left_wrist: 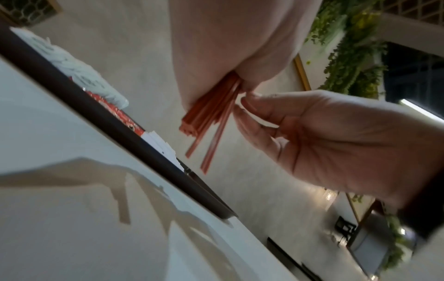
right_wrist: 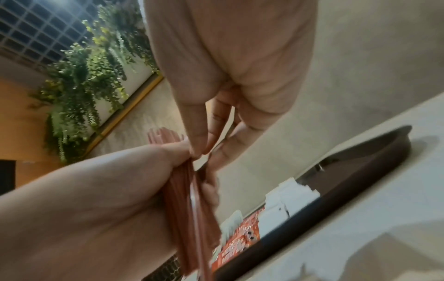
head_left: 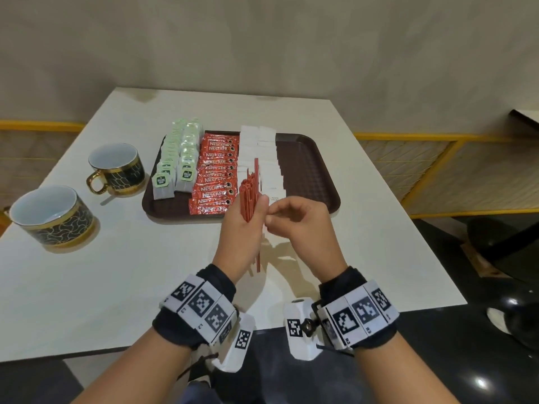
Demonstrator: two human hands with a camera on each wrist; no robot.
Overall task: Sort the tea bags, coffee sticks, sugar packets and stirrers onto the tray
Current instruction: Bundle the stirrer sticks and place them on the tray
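Observation:
My left hand grips a bundle of red stirrers upright, just in front of the brown tray. My right hand is beside it, its fingertips pinching a single stirrer at the edge of the bundle. That stirrer sticks out further than the rest. On the tray, green-tagged tea bags stand in rows on the left. Red coffee sticks lie beside them, then white sugar packets. The tray's right part is bare. In the right wrist view the stirrers run through the left hand.
Two black and gold cups stand on the white table, left of the tray. A dark seat sits off the table's right edge. The wall is close behind the table.

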